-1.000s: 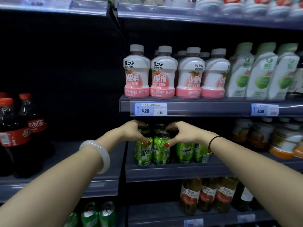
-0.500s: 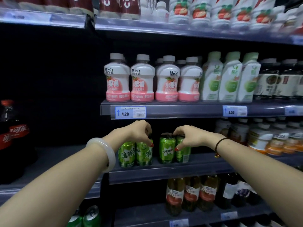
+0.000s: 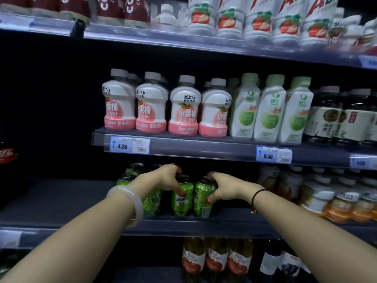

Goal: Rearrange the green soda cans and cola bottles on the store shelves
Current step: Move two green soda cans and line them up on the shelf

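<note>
Green soda cans (image 3: 182, 201) stand on the shelf (image 3: 244, 223), left hand (image 3: 161, 180) gripping one, right hand (image 3: 226, 187) its neighbour.

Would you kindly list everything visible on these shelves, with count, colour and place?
green soda cans: at least five, green, third shelf, centre
cola bottle: one partly seen, dark, red label, far left edge
pink juice bottles: four in front, white and pink, middle shelf
green-label bottles: three in front, white and green, right of those
dark bottles: several, beige labels, middle shelf's right end
strawberry bottles: several, white and red, top shelf
price tags: two readable, blue, middle shelf edge
amber bottles: three, red labels, below the cans
left hand: one, white bangle, grips a can from above
right hand: one, dark cord, grips rightmost can
</note>
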`<act>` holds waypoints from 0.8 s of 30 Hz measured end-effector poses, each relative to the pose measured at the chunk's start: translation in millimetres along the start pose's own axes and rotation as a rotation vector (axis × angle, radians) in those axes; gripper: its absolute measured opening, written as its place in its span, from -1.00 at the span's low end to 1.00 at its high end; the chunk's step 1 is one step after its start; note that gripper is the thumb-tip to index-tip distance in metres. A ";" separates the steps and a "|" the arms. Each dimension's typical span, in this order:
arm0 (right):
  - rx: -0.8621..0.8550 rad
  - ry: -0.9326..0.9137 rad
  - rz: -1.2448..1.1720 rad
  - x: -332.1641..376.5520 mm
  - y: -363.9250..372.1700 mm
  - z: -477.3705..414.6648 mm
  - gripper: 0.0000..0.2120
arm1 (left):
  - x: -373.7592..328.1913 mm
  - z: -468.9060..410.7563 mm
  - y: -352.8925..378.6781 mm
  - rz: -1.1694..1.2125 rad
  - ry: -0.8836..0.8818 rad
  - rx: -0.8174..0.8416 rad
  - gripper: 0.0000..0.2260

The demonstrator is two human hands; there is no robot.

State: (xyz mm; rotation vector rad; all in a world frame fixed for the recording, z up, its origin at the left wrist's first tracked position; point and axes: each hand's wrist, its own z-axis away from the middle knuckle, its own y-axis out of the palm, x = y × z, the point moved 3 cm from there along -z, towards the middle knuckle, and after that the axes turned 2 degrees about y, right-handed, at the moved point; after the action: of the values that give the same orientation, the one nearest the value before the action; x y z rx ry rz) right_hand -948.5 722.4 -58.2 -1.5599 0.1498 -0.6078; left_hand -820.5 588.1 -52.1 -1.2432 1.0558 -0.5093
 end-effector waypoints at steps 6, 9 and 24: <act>-0.019 -0.004 -0.027 -10.4 7.6 -10.6 -0.24 | -2.6 -5.0 8.5 -0.026 -0.061 -0.032 -0.25; -0.054 0.001 -0.118 -14.2 13.6 -12.5 -0.25 | -1.5 -8.6 10.7 -0.034 -0.069 -0.047 -0.28; -0.072 0.054 -0.336 -10.2 27.4 -18.8 -0.25 | 16.3 -4.3 1.6 -0.025 -0.047 -0.007 -0.31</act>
State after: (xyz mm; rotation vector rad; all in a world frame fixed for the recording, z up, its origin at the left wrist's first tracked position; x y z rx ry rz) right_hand -958.5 707.6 -88.0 -1.6530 -0.0533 -0.9164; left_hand -817.0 573.2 -59.4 -1.2698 1.0041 -0.4930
